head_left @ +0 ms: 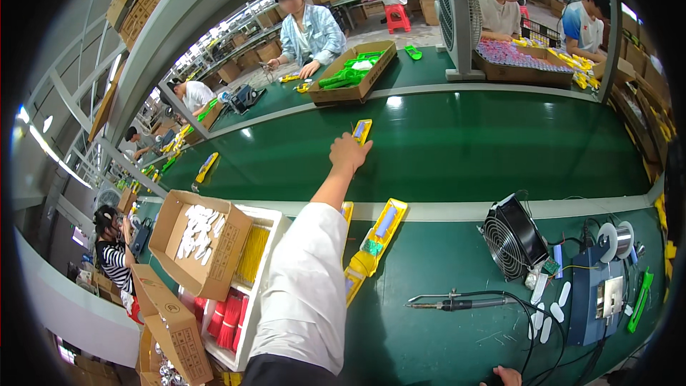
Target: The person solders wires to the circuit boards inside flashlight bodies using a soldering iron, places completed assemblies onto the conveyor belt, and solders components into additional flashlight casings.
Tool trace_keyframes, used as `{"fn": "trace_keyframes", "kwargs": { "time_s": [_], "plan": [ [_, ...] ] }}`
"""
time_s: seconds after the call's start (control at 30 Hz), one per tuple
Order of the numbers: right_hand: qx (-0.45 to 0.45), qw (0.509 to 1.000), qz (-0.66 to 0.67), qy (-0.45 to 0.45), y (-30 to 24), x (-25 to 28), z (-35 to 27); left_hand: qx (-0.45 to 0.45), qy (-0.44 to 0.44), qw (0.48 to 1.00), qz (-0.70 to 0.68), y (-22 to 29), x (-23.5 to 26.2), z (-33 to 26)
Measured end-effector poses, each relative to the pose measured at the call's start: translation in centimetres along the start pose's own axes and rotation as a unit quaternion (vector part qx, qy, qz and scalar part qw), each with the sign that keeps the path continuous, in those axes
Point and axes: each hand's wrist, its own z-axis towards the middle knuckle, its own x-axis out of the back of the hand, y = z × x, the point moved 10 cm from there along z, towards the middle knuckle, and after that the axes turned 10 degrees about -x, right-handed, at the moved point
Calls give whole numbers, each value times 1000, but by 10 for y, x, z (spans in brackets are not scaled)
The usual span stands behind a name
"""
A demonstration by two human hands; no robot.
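Left hand [348,153] out over green belt [486,143], fingers at near end of yellow casing [366,129]; can't tell if they're closed on it or just touching. Casing lies on belt, blue-purple cell [359,130] inside. Best grip, my call: thumb and fingers on opposite side walls, off the cell, casing kept level so nothing inside gets tugged. White sleeve [304,279] passes close beside more yellow casings [364,263] on the bench; arm should stay high to avoid snagging. Soldering iron [457,304] lies well right of that arm. Right hand [508,376] cut off at bottom edge, grip unclear; should mind the iron's cable.
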Motion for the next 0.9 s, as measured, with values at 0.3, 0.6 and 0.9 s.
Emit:
{"fn": "trace_keyframes", "kwargs": {
  "time_s": [0.3,0.6,0.9],
  "plan": [
    [35,997,70,25,0,0,6,-499,-126,801,-306,223,104,-232],
    [-142,928,337,-74,21,-38,28,-540,-5,839,-70,249,68,-345],
    [-291,753,569,-157,37,-77,48,-500,9,862,-83,256,62,-342]
  ]
}}
